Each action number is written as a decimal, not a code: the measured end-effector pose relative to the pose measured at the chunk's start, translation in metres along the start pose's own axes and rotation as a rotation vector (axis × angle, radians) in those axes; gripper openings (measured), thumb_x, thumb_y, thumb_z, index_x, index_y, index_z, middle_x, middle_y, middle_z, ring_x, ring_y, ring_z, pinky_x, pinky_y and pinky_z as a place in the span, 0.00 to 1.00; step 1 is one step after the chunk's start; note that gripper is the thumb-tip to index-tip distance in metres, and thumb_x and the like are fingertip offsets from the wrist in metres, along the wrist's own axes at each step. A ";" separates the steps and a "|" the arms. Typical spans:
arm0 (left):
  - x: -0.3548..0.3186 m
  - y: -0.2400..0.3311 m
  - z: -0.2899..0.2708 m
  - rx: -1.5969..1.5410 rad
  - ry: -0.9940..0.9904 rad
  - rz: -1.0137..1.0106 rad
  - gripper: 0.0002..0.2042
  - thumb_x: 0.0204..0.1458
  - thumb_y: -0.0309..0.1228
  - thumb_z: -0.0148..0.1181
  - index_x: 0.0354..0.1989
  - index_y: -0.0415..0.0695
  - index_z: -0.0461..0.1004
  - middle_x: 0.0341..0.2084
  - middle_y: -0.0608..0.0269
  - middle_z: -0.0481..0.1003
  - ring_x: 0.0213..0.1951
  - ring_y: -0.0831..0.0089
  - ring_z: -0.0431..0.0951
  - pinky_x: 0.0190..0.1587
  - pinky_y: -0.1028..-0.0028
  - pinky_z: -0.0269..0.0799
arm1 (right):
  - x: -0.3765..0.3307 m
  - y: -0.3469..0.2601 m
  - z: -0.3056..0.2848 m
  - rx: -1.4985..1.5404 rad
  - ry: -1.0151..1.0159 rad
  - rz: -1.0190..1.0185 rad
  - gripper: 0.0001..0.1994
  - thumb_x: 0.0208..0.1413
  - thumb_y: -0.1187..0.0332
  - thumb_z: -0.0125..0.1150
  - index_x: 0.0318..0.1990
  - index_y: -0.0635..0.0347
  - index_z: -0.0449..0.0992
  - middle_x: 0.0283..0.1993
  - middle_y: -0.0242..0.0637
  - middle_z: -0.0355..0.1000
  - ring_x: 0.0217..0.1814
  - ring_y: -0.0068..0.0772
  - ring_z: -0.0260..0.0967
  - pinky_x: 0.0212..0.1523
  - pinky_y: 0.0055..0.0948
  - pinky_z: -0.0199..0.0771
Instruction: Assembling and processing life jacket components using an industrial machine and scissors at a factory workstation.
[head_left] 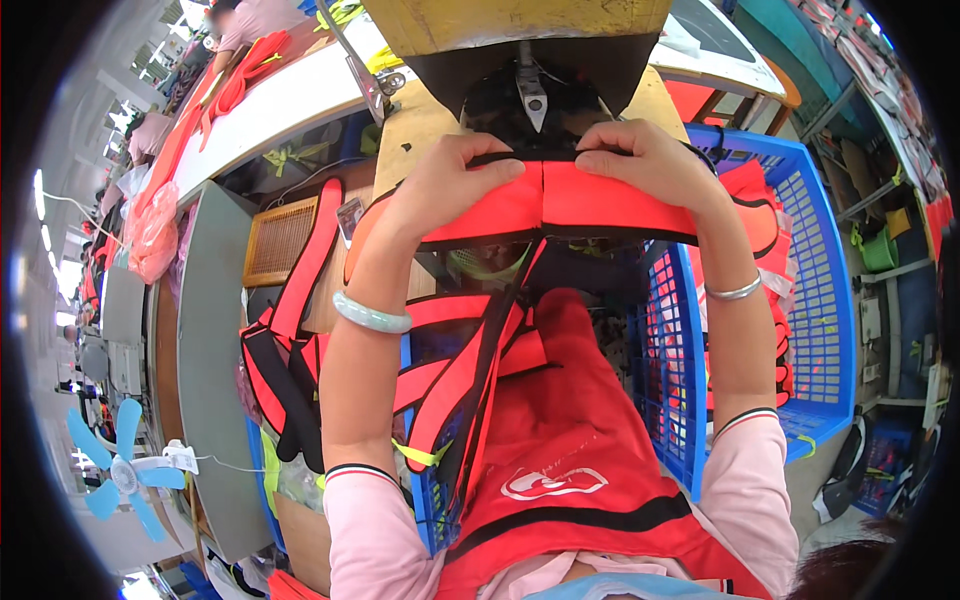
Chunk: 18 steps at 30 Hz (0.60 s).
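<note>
"Going by the head view, what is lying between the hands?"

"An orange-red panel (490, 208) is stretching from one to the other, and a machine's metal tip (533, 102) is pointing their way from just beyond."

"How far along is it looking?"

"Black edging (600, 232) is already running along both long sides, so I'm judging the trim mostly done. What is remaining, I can't tell. Trimmed straps (452, 388) are hanging bodyward of the left hand (445, 188), and a blue basket (818, 310) is holding more pieces beyond the right hand (658, 172)."

"And the grip?"

"Narrow: both are pinching the panel's upper edge between thumb and fingers."
</note>
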<state>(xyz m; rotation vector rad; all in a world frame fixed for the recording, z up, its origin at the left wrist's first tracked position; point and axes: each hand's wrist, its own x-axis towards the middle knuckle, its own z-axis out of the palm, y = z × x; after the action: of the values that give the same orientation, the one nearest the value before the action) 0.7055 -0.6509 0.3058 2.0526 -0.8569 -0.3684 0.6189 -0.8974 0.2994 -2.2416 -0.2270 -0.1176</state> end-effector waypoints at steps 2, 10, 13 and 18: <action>0.009 -0.006 -0.003 -0.066 -0.035 -0.054 0.22 0.53 0.40 0.66 0.47 0.33 0.76 0.33 0.66 0.77 0.34 0.82 0.73 0.38 0.80 0.69 | 0.008 0.008 -0.002 0.118 -0.065 0.021 0.13 0.57 0.61 0.62 0.38 0.64 0.78 0.28 0.33 0.74 0.33 0.22 0.68 0.37 0.25 0.68; 0.026 -0.022 -0.005 -0.095 -0.014 -0.129 0.21 0.51 0.41 0.65 0.45 0.33 0.78 0.33 0.60 0.78 0.35 0.76 0.75 0.39 0.76 0.70 | 0.025 0.015 -0.005 0.057 -0.082 0.048 0.14 0.59 0.60 0.62 0.40 0.65 0.78 0.30 0.29 0.74 0.35 0.18 0.67 0.40 0.22 0.68; 0.028 -0.023 -0.005 -0.144 -0.016 -0.125 0.21 0.52 0.41 0.65 0.45 0.34 0.78 0.33 0.61 0.78 0.35 0.77 0.75 0.38 0.77 0.70 | 0.028 0.018 -0.008 0.058 -0.090 0.066 0.14 0.59 0.61 0.62 0.39 0.65 0.77 0.31 0.26 0.73 0.37 0.16 0.66 0.41 0.20 0.67; 0.033 -0.027 -0.007 -0.359 -0.051 -0.193 0.20 0.52 0.40 0.67 0.45 0.35 0.78 0.34 0.63 0.78 0.35 0.78 0.76 0.39 0.78 0.71 | 0.034 0.020 -0.012 0.133 -0.108 0.106 0.14 0.58 0.59 0.63 0.39 0.63 0.79 0.32 0.25 0.74 0.38 0.15 0.67 0.42 0.19 0.68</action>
<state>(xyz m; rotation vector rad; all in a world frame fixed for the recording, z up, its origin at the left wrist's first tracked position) 0.7449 -0.6589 0.2897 1.7985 -0.5742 -0.6356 0.6559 -0.9148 0.2970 -2.1249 -0.1684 0.0737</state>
